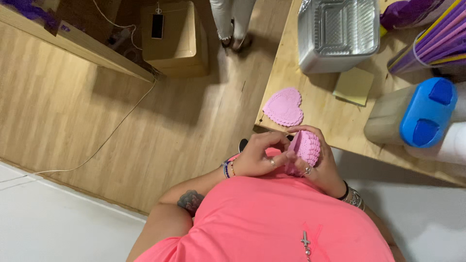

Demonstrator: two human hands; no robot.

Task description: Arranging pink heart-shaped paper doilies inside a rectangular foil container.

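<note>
1. The stack of pink heart doilies (307, 148) sits in my own two hands, held against my chest just off the near edge of the tabletop (310, 116).
2. My right hand (323, 167) cups the stack from beneath, its grip closed around it; the stack's edges face up, its long axis running toward the tabletop.
3. My left hand (257, 157) is just beside the stack, its fingertips pinched at the top edge. It seems to be closed on one sheet, though I cannot tell for sure.
4. A single pink heart doily (284, 106) lies flat on the tabletop, just beyond the stack.
5. Further from the stack lie a yellow note pad (354, 86), foil trays (337, 34) and a blue-lidded container (412, 116).
6. The stack's underside is hidden by my fingers.
</note>
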